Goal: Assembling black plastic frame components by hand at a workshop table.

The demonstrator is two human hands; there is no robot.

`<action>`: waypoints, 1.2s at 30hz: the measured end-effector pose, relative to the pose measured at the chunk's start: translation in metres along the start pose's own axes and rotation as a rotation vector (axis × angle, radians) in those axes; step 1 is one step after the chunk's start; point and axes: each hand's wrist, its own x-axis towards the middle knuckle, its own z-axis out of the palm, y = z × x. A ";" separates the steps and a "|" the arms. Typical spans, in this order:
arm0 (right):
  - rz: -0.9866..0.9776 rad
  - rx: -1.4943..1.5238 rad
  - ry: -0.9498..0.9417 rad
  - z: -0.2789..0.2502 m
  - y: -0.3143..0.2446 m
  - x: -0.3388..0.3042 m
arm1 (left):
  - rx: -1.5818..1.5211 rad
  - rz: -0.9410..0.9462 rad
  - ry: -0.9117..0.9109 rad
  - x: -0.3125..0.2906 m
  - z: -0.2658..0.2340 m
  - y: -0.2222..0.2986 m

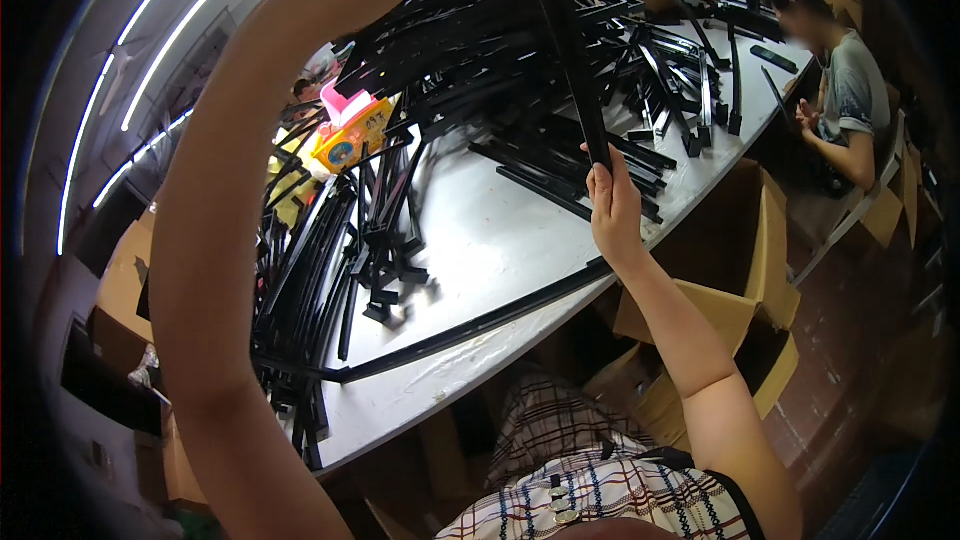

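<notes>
white table point(500, 230) under black strips point(540, 140), right hand point(612, 208) closed around one strip point(575, 60)

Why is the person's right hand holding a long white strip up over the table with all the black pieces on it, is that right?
Almost. The head view shows the right hand gripping a long strip, but the strip is black, not white. It matches the black pieces heaped on the pale table, and the hand does hold it up over them.
</notes>
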 end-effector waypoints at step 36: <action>0.188 0.231 -0.053 0.003 0.037 -0.007 | 0.648 -0.263 0.655 -0.339 -0.129 -0.193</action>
